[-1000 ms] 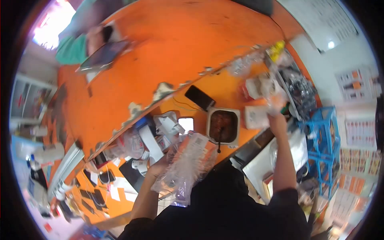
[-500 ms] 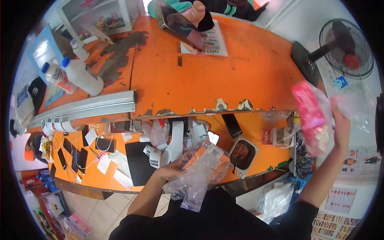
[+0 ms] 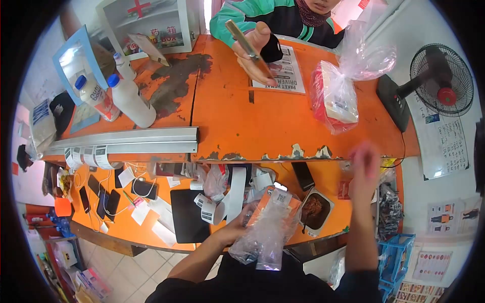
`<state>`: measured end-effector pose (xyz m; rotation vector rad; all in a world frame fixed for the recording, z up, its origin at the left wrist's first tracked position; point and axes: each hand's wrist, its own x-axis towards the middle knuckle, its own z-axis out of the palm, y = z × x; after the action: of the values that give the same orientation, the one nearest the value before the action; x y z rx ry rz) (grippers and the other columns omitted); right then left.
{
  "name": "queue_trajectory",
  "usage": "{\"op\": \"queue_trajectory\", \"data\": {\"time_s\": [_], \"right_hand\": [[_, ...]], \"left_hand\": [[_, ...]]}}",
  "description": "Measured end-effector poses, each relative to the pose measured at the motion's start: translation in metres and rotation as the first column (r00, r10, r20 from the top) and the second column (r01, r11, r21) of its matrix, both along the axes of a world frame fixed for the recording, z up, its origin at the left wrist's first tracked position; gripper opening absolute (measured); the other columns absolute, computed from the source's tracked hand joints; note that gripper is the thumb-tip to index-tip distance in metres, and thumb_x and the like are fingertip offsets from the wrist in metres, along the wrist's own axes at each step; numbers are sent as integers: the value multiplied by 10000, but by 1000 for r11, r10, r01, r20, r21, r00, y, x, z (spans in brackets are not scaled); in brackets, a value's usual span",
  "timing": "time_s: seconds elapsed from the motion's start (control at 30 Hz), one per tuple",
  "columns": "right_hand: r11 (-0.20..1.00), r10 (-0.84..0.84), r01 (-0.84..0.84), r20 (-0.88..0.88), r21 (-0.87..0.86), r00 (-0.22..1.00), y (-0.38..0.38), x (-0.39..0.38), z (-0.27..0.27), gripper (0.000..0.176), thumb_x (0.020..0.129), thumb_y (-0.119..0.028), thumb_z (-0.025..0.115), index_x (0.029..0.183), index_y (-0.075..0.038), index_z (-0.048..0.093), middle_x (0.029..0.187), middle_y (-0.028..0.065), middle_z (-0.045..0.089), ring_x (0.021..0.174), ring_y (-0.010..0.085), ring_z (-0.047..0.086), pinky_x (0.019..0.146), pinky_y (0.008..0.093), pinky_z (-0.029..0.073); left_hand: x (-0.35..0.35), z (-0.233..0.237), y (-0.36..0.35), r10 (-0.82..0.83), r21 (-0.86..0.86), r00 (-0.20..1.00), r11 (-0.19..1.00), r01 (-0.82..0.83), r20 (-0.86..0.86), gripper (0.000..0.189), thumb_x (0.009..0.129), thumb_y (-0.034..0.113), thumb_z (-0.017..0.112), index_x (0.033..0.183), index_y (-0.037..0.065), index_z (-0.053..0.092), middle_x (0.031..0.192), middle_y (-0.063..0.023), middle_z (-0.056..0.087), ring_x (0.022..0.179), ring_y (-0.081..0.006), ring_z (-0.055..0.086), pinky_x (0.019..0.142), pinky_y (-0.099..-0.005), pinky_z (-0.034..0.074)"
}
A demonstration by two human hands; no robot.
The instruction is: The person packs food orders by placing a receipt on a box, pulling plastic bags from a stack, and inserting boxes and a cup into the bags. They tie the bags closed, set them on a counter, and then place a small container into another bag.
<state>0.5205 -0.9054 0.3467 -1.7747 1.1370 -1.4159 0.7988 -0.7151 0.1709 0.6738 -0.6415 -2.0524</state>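
Note:
Near my body, my left hand (image 3: 241, 225) grips an orange box in a clear plastic bag (image 3: 275, 214), with a printed label on its top. Over the counter's front edge is my right hand (image 3: 365, 156), smeared by motion; its fingers cannot be made out. Beyond it, a knotted clear bag with a red and white package inside (image 3: 338, 98) rests on the orange counter (image 3: 227, 111). A person in a green and black jacket (image 3: 240, 17) stands across the counter and holds a phone (image 3: 250, 50) above a printed sheet (image 3: 288, 70).
A black fan (image 3: 439, 76) stands at the counter's right end. Two white bottles with blue caps (image 3: 134, 103) and a metal rail (image 3: 121, 143) are at the left. Below are a metal food tray (image 3: 323, 214), a label roll (image 3: 209, 211), several phones and a blue crate (image 3: 396, 260).
The bag with the red package has gone from my right hand onto the counter. My right hand has moved left and down from it. The person across has come further into view.

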Motion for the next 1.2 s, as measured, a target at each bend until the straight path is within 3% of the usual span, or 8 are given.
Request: {"op": "queue_trajectory", "data": {"time_s": [0.13, 0.2, 0.3, 0.43, 0.6, 0.8, 0.97, 1.2], "right_hand": [[801, -96, -92, 278, 592, 956, 119, -31, -125, 707, 1021, -369, 636, 1572, -61, 318, 1436, 112, 507, 1271, 210, 526, 1035, 359, 444], [663, 53, -404, 500, 630, 865, 149, -27, -143, 883, 993, -471, 643, 1634, -84, 175, 1547, 120, 422, 1384, 251, 459, 1110, 392, 410], [482, -214, -356, 502, 801, 838, 182, -39, -138, 914, 961, -434, 701, 1632, -85, 187, 1546, 119, 420, 1401, 259, 441, 1144, 411, 388], [587, -161, -364, 545, 723, 823, 180, -51, -89, 995, 910, -354, 762, 1627, -41, 147, 1570, 145, 385, 1421, 265, 423, 1149, 414, 380], [656, -145, -339, 554, 674, 820, 184, -49, -50, 999, 896, -376, 769, 1625, -43, 173, 1563, 139, 401, 1429, 275, 416, 1171, 433, 352], [605, -239, -426, 663, 673, 710, 168, -59, -45, 833, 983, -419, 649, 1607, -46, 243, 1542, 115, 457, 1405, 286, 466, 1163, 462, 379], [552, -391, -393, 645, 735, 657, 154, -53, -90, 552, 1050, -399, 554, 1475, -56, 473, 1326, 93, 625, 1187, 203, 626, 1013, 374, 515], [491, -491, -328, 568, 807, 661, 151, -47, -115, 547, 1032, -384, 598, 1459, -58, 496, 1309, 81, 630, 1165, 173, 630, 994, 345, 525]], "left_hand": [[-26, -16, -8, 96, -180, 991, 980, -78, 90, 1195, 765, 207, 914, 1631, 77, 100, 1570, -131, 355, 1460, -272, 363, 1210, -428, 298], [-44, 12, -15, 87, -183, 975, 982, -50, 202, 1232, 799, 188, 899, 1633, 27, 7, 1599, -158, 301, 1490, -277, 307, 1221, -431, 260], [-82, 34, -22, 172, -384, 976, 917, -110, 131, 1271, 800, 146, 896, 1619, 3, -65, 1638, -183, 208, 1519, -281, 249, 1234, -431, 222], [-102, 56, -36, 162, -499, 973, 865, -60, 164, 1296, 756, 139, 909, 1619, 10, -50, 1638, -182, 200, 1528, -297, 242, 1234, -463, 221], [-98, 91, -61, 126, -676, 934, 722, 145, 335, 1308, 747, 160, 909, 1615, 10, -58, 1645, -187, 184, 1537, -312, 230, 1234, -477, 213], [-69, 131, -101, -159, -357, 931, 892, 277, 328, 847, 983, 266, 700, 1612, -36, 220, 1609, -185, 365, 1508, -254, 317, 1225, -390, 244], [-65, 134, -112, -186, -289, 838, 882, 373, 514, 547, 1029, 400, 650, 1320, -21, 460, 1262, -130, 560, 1203, -183, 519, 1045, -345, 428], [-54, 132, -110, -209, -166, 847, 931, 325, 489, 632, 1016, 463, 649, 1338, -35, 428, 1231, -170, 600, 1158, -183, 575, 986, -324, 473]]}}
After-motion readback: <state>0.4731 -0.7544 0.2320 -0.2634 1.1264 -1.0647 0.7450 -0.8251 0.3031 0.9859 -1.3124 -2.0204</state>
